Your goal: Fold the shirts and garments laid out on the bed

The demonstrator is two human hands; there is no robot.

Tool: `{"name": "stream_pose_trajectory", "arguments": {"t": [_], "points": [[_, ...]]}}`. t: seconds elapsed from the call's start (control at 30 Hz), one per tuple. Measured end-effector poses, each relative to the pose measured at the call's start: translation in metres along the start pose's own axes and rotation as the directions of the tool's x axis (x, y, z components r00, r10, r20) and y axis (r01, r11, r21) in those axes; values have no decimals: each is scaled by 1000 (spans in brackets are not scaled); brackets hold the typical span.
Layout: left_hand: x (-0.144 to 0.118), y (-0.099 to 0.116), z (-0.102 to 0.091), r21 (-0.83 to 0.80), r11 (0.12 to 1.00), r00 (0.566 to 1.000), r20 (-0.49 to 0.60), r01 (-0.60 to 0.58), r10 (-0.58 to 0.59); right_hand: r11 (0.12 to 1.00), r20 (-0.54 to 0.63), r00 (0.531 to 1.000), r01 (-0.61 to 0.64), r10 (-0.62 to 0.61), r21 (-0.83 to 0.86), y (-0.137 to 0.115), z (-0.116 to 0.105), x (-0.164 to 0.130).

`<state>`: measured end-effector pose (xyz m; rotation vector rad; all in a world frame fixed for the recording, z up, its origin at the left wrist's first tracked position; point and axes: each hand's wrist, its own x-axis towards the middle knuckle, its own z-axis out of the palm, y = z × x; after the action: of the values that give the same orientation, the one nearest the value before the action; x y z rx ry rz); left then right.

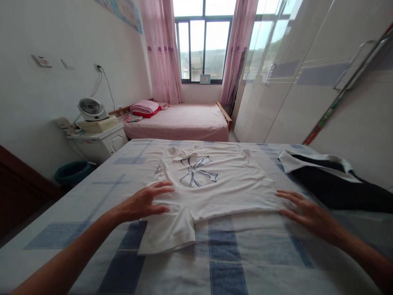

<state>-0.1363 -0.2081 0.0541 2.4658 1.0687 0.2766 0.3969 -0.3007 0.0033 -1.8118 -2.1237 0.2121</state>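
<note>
Found shirt (233,192) stretched lengthwise between left fingers (161,190), wide by its near sleeve (173,233), and right fingers (290,196), wide at its hem (267,178).

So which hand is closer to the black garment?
Right: the right hand is just in front of the black garment; the left hand is farther off, across the white shirt, by a sleeve.

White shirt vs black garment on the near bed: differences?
Colour: the white shirt carries a bow print; the black garment has white trim.
Pose: the white shirt lies spread out; the black garment looks bunched.
Shared: both lie on the patterned bedsheet.
</note>
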Motion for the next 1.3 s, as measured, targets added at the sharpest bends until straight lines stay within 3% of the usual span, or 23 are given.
{"name": "stream_pose_trajectory", "arguments": {"t": [0.07,0.17,0.33,0.43,0.57,0.67,0.73,0.8,0.93,1.03,1.17,1.23,1.3], "points": [[-34,7,-1,-18,999,997,70,40,-38,1000,-4,1000,8,-8,11,1,4,-10],[-58,8,7,21,997,995,69,74,-76,1000,-30,1000,5,-5,3,4,12,-10],[-50,5,32,132,986,990,-115,102,-87,995,-97,994,-49,41,-83,2,19,2],[-36,6,35,152,982,974,-214,109,-75,992,-146,986,-96,83,-86,-7,16,7],[-24,19,9,12,982,907,-386,187,-168,990,-272,954,-139,128,-21,-24,-4,16],[-28,36,-21,-36,975,847,-490,217,-207,998,-411,911,-47,22,-50,-38,-27,16],[-37,45,-34,-24,980,842,-509,197,-181,994,-458,885,34,-77,-102,-41,-37,10],[-48,49,-37,-27,984,868,-467,174,-166,986,-451,882,82,-140,-148,-36,-35,-1],[-63,46,-23,-71,979,937,-287,189,-201,987,-325,938,77,-121,-145,-15,-13,-23],[-65,43,-15,-106,970,945,-223,219,-238,995,-261,963,43,-65,-88,-10,-3,-28],[-68,44,-18,-121,961,945,-187,247,-267,1000,-239,971,18,-20,-8,-22,-13,-26],[-66,40,-22,-163,954,959,-86,253,-270,999,-131,991,-6,13,54,-26,-19,-25],[-59,30,-25,-236,933,962,25,270,-272,986,3,994,-106,106,131,-24,-21,-20]]}}
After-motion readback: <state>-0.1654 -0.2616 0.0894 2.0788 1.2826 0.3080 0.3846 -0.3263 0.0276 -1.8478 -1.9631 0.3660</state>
